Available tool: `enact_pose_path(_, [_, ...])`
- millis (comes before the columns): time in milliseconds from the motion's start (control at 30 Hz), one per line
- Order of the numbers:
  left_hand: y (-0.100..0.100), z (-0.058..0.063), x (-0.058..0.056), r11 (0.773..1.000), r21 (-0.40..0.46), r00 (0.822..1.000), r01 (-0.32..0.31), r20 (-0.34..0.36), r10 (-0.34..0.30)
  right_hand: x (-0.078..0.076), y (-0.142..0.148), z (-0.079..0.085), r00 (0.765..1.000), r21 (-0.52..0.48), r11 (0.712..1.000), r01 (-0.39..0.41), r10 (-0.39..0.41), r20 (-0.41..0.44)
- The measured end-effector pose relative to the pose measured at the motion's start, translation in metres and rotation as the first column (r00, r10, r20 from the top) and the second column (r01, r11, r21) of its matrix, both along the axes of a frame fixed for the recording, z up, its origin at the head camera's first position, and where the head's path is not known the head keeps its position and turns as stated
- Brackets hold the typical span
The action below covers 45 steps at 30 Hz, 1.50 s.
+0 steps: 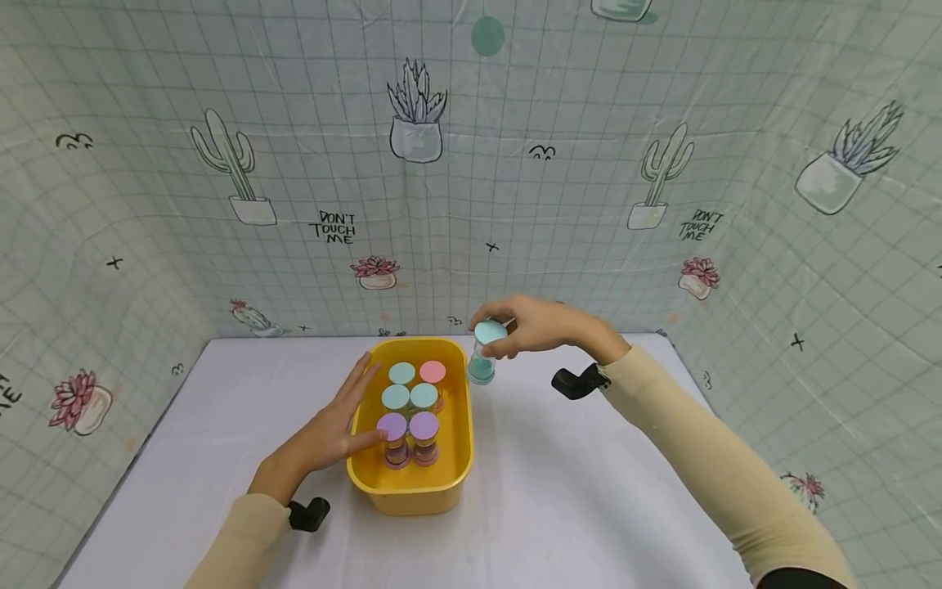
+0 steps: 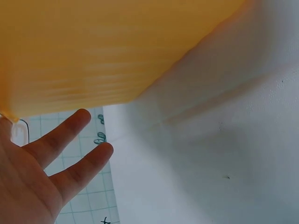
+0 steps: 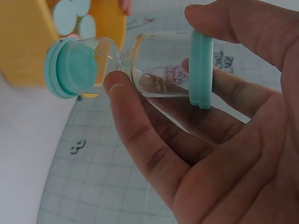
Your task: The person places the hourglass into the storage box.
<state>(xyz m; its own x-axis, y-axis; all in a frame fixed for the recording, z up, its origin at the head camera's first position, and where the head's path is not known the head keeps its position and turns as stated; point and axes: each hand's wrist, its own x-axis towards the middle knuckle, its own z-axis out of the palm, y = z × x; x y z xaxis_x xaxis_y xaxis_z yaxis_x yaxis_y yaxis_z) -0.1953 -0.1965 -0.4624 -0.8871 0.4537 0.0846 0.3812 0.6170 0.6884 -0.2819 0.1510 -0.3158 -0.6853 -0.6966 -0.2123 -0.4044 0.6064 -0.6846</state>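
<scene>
My right hand (image 1: 540, 321) holds a teal-capped hourglass (image 1: 482, 370) just beyond the right side of a yellow bin (image 1: 419, 501). In the right wrist view, the thumb lies at one cap and the fingers wrap along the clear glass (image 3: 161, 70), with teal sand gathered at the far end. My left hand (image 1: 327, 433) lies at the bin's left rim, fingers extended and spread, thumb reaching over the rim to a purple-capped hourglass (image 1: 392, 427). Another purple-capped hourglass (image 1: 423, 427) stands beside it. Farther back in the bin are a pink-capped hourglass (image 1: 432, 372) and several teal-capped ones (image 1: 395, 398).
The bin stands on a white tabletop (image 1: 559, 491). Behind and on both sides hangs a pale grid-patterned cloth (image 1: 456, 204) printed with potted plants. A black wrist mount (image 1: 577, 382) sticks out below the right wrist, and another (image 1: 309, 515) beside the left.
</scene>
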Motion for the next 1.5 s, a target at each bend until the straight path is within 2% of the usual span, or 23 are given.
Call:
enact_pose_path(267, [-0.001, 0.000, 0.000, 0.999, -0.034, 1.000, -0.019, 0.005, 0.019, 0.010, -0.026, 0.018, 0.998, -0.020, 0.998, -0.061, 0.060, -0.019])
enact_pose_path(500, [0.001, 0.000, 0.000, 1.000, -0.015, 1.000, -0.005, 0.003, 0.005, 0.026, -0.044, 0.023, 0.989, 0.008, 0.990, -0.138, 0.138, -0.050])
enact_pose_path(800, [-0.002, 0.000, 0.003, 0.999, -0.048, 0.999, -0.026, -0.029, 0.024, 0.037, -0.065, 0.011, 0.953, 0.039, 0.958, -0.284, 0.286, -0.096])
enact_pose_path(1133, [-0.010, -0.002, 0.014, 0.998, -0.047, 0.991, -0.042, -0.127, 0.036, 0.042, -0.082, -0.001, 0.945, 0.053, 0.947, -0.317, 0.320, -0.073])
enact_pose_path(1333, [-0.013, 0.000, 0.013, 0.997, -0.077, 0.998, -0.021, -0.055, 0.017, 0.044, -0.090, -0.008, 0.934, 0.023, 0.935, -0.355, 0.355, -0.042])
enact_pose_path(1500, [-0.014, 0.001, 0.012, 0.996, -0.084, 1.000, -0.003, -0.022, 0.001, 0.047, -0.095, -0.013, 0.924, 0.069, 0.926, -0.371, 0.376, -0.077])
